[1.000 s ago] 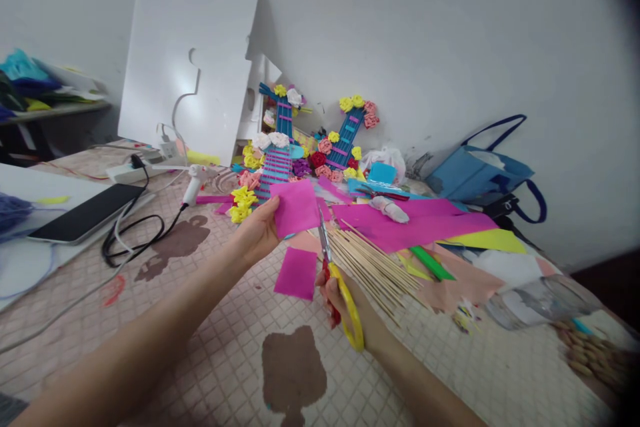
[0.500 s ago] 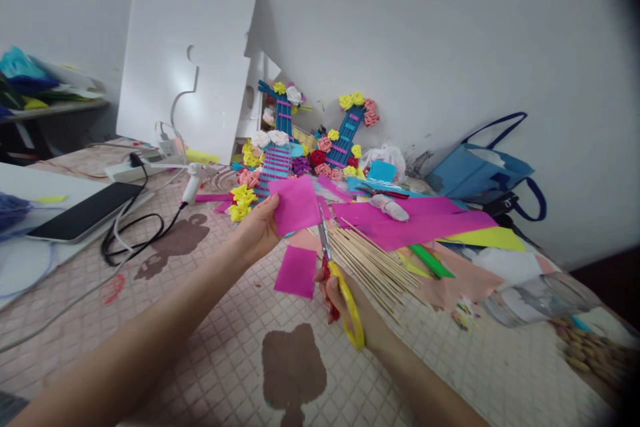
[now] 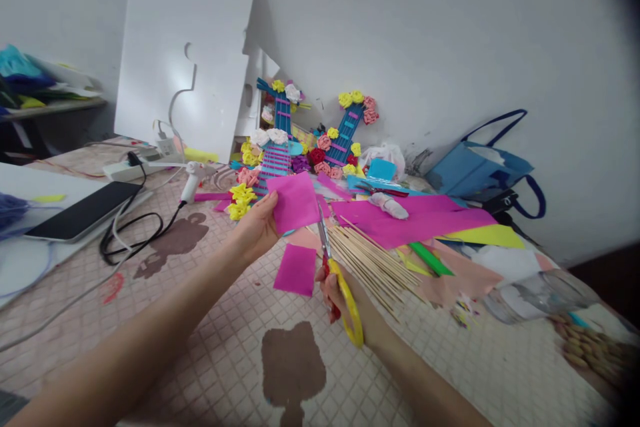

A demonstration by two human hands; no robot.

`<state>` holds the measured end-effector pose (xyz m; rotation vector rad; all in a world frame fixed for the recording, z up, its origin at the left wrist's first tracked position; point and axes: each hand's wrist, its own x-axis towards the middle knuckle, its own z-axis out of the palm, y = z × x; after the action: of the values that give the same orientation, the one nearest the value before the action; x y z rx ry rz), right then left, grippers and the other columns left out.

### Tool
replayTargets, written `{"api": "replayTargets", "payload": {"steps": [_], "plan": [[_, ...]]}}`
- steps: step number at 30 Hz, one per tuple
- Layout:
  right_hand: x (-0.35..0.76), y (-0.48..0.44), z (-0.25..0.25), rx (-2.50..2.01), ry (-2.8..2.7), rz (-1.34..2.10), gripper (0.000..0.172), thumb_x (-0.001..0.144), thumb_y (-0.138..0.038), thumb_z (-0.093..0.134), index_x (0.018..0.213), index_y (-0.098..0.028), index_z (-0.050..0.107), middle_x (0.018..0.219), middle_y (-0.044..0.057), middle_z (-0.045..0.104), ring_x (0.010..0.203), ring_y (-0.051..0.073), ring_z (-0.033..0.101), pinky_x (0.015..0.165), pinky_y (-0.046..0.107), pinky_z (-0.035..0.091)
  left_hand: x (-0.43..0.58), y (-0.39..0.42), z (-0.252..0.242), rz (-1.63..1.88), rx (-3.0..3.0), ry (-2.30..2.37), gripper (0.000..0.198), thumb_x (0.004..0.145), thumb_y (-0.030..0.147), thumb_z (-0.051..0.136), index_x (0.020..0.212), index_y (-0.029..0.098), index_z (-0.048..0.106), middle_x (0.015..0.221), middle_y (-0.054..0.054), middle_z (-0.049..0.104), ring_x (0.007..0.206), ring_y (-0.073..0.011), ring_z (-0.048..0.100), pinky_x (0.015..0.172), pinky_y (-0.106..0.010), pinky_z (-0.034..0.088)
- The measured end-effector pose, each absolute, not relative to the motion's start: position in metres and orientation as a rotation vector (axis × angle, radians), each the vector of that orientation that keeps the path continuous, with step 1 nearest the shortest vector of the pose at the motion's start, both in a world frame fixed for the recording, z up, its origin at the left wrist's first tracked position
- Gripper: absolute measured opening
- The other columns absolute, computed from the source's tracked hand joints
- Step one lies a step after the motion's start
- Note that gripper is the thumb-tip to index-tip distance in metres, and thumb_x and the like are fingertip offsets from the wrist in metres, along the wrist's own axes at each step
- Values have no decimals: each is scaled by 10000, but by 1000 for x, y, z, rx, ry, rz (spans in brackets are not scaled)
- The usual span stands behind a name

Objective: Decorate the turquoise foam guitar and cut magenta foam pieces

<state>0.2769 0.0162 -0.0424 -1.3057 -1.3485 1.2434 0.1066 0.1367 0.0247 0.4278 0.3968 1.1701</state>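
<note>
My left hand [image 3: 260, 223] pinches the left edge of a magenta paper square [image 3: 295, 203], held up above the table. In my right hand [image 3: 340, 290] is a pair of scissors [image 3: 351, 307] with one yellow and one red handle. Their blades point up and lie along the right edge of the square; whether they touch it I cannot tell. A second magenta piece [image 3: 295, 270] lies flat on the table below, just left of the scissors. Several thin wooden sticks [image 3: 373, 260] are spread to the right of the blades.
Behind stand two teal stick frames [image 3: 345, 130] trimmed with paper flowers. On the left are a glue gun [image 3: 193, 181], a black phone-like slab [image 3: 85, 210] and cables. Magenta sheets [image 3: 415, 220], a clear jar [image 3: 540, 297] and a blue bag [image 3: 480, 167] occupy the right.
The magenta square in my left hand has shifted very slightly up and left. Both hands keep their grip, and the scissors stay almost in place.
</note>
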Motion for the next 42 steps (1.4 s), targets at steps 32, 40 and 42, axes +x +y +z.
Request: {"api": "replayTargets", "payload": {"steps": [32, 40, 42], "plan": [[271, 17, -34, -1385, -1297, 1296, 509, 751, -705, 496, 844, -208, 434, 626, -76, 385, 413, 35, 387, 341, 149, 413, 106, 137, 27, 1170, 469, 461, 272, 931, 136, 437, 1145, 98, 601, 889, -83, 735, 811, -161, 704, 847, -282, 550], [277, 17, -41, -1260, -1376, 1245, 553, 795, -743, 379, 824, -196, 456, 655, -51, 391, 467, 47, 412, 389, 153, 445, 106, 136, 26, 1138, 470, 418, 229, 939, 131, 425, 952, 108, 652, 790, -51, 738, 703, -117, 702, 777, -222, 566], [277, 16, -39, -1272, -1377, 1248, 553, 792, -742, 386, 828, -195, 460, 659, -48, 396, 472, 51, 410, 390, 156, 447, 107, 134, 25, 1124, 482, 417, 224, 935, 130, 431, 942, 110, 654, 800, -53, 738, 707, -119, 703, 782, -228, 567]]}}
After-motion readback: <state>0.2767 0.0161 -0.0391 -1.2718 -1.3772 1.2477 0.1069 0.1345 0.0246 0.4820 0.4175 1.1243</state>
